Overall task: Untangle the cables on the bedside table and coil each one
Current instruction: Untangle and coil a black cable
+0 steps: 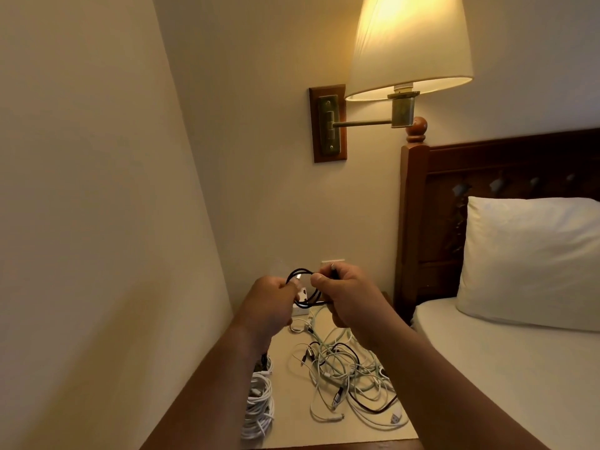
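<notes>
Your forearms span desk (289, 345); both hands clamp black cable (300, 274) above tangle (350, 381): left hand (276, 298) pinches loop, right hand (345, 292) holds free end, equally near.

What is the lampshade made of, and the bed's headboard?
The lampshade looks like pale cloth or paper, since light glows through it. The headboard looks like dark, polished wood: reddish-brown, with a turned knob and carved cut-outs.
</notes>
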